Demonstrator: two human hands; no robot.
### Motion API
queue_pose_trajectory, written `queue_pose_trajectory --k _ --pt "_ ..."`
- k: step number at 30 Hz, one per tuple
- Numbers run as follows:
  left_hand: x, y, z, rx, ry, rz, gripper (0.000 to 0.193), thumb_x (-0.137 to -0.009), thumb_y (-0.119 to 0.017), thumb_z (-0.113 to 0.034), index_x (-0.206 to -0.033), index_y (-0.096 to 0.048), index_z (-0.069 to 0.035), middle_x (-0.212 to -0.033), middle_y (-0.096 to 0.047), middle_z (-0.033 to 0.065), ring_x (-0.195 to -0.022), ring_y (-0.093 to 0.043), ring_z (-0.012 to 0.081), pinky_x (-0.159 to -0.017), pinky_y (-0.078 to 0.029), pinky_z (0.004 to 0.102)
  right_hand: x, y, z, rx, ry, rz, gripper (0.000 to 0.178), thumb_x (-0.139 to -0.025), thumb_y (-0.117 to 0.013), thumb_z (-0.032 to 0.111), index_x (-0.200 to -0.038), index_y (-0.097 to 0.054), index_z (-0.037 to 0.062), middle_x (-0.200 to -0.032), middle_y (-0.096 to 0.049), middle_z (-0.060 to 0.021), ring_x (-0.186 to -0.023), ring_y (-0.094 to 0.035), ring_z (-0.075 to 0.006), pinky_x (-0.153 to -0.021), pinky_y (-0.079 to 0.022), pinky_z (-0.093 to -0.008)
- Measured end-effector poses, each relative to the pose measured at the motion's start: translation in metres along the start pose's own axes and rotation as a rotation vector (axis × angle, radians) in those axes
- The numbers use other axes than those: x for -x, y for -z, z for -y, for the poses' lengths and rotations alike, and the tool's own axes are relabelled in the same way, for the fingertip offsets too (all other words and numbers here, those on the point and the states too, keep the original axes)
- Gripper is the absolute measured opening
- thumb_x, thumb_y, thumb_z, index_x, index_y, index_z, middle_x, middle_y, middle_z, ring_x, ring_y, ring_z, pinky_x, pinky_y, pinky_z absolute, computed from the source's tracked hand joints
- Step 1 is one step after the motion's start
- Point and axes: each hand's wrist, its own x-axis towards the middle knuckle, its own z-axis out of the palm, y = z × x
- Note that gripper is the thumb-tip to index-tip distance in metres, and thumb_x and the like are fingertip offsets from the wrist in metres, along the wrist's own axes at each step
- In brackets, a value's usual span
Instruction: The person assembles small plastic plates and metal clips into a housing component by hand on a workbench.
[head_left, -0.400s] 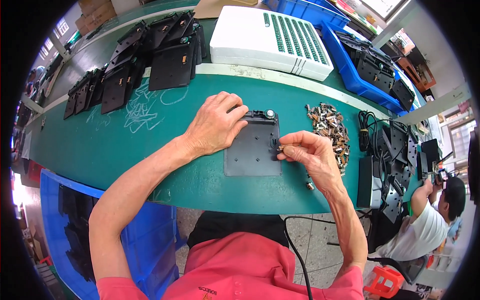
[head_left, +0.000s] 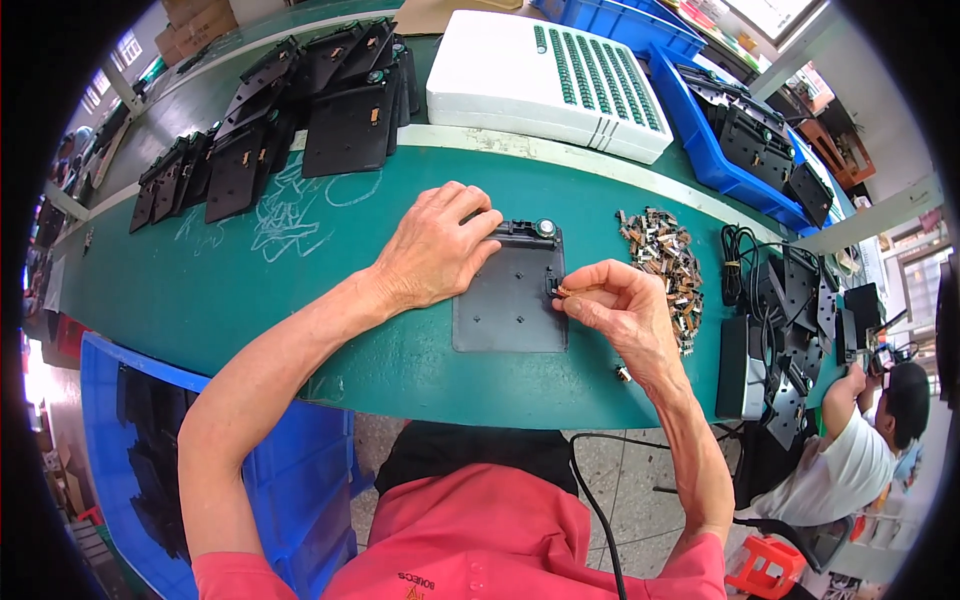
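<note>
A flat black plastic panel (head_left: 500,305) lies on the green bench before me, a round silver-and-green piece (head_left: 545,228) at its far right corner. My left hand (head_left: 430,250) is curled over the panel's far left edge and holds it down; part of that edge is hidden under the fingers. Between thumb and forefinger, my right hand (head_left: 632,310) pinches a small brown part (head_left: 564,292) against the raised slot at the panel's right edge. The fingertips cover most of this part, so I cannot tell how far it is seated.
Right of the panel lies a heap of small brown-and-silver parts (head_left: 668,270), with one loose part (head_left: 624,374) nearer me. A white foam tray (head_left: 490,95) and stacked black panels (head_left: 345,135) stand behind. Blue bins (head_left: 690,140) flank the bench. A co-worker (head_left: 850,440) sits at right.
My right fingertips have brought the brown part slightly closer to the slot, and the fingers have tucked in more. The left hand keeps its hold. The whole view has shifted slightly.
</note>
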Motion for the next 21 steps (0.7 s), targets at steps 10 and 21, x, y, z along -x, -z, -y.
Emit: queue_pose_trajectory --k 10,21 --pt "0.0 -0.001 0.002 0.019 0.0 -0.006 0.024 -0.08 -0.071 -0.011 -0.1 -0.062 0.0 -0.099 -0.057 0.011 -0.098 -0.056 0.0284 -0.087 -0.046 0.0406 -0.005 -0.005 -0.004 0.283 0.078 -0.141 0.022 -0.08 -0.066 -0.002 -0.102 -0.066 -0.0055 -0.087 -0.072 -0.0112 -0.079 -0.068 -0.0127 -0.073 -0.055 -0.0264" --pt "0.001 -0.002 0.002 0.023 0.004 -0.012 0.024 -0.08 -0.071 -0.011 -0.1 -0.061 -0.001 -0.1 -0.057 0.0115 -0.098 -0.056 0.029 -0.086 -0.046 0.0411 -0.012 0.001 0.006 0.644 0.32 -0.004 0.015 -0.082 -0.067 0.0 -0.096 -0.07 0.0052 -0.088 -0.063 -0.0101 -0.081 -0.063 -0.0254 -0.074 -0.05 -0.0362"
